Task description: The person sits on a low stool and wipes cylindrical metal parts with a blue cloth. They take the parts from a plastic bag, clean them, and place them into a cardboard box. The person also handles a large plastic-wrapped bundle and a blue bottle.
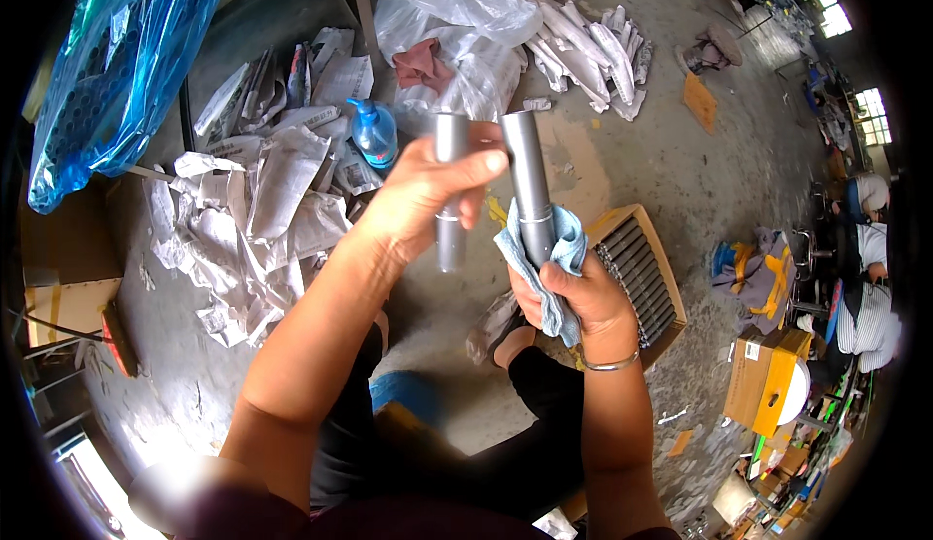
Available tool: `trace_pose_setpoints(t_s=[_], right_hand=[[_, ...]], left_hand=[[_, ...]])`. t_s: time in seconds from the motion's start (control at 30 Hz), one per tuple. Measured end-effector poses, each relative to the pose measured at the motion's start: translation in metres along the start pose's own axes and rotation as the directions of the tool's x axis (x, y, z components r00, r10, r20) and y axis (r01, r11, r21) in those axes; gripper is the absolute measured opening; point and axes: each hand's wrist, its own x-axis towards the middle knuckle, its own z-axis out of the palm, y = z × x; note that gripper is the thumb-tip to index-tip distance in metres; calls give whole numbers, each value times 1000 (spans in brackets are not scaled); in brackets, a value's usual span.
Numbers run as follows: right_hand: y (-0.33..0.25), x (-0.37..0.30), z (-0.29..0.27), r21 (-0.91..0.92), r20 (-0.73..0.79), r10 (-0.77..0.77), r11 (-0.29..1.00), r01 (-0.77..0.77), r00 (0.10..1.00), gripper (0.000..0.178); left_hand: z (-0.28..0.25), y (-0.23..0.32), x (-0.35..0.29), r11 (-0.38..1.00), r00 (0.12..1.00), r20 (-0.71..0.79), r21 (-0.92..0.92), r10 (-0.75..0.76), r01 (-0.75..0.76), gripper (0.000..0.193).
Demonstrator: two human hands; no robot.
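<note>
My left hand point(432, 185) is closed around a grey metal tube point(451, 141), held upright with its ends showing above and below the fingers. Beside it, a second grey metal tube point(526, 166) stands nearly upright in my right hand point(583, 297). A light blue cloth point(569, 239) is wrapped about this tube's lower part, between it and my right fingers. The two tubes are apart, with a narrow gap between them. Behind my right wrist, an open cardboard box point(673, 299) holds several similar dark tubes in rows.
Crumpled newspaper point(282, 190) is heaped at the left, next to a blue spray bottle point(374, 134). Clear plastic sheeting point(457, 5) with a reddish rag point(423, 66) lies ahead, near rolled paper point(593, 44). Blue plastic wrap point(126, 64) hangs far left. Another carton point(753, 375) stands right.
</note>
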Motion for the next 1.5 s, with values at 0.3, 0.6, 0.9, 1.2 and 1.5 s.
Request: trace_pose_setpoints(t_s=[0.3,0.6,0.9,1.2,1.5], right_hand=[[0,7,-16,-681,-63,-50,732,-6,997,32],[12,15,-24,-409,-191,-186,908,94,964,39],[5,7,-15,7,-157,-46,999,48,987,35],[18,13,-9,-117,-223,-145,986,121,964,48],[29,21,-5,-17,-283,-169,985,171,944,45]], left_hand=[[-5,-3,4,998,998,-68,-62,-6,2,29],[-4,-7,10,992,996,-77,-119,-55,46,27],[-3,-5,10,975,999,-16,-223,-31,27,33],[-3,-11,11,948,993,-66,-311,-97,72,34],[-2,-16,15,869,994,103,-488,-35,82,45]])
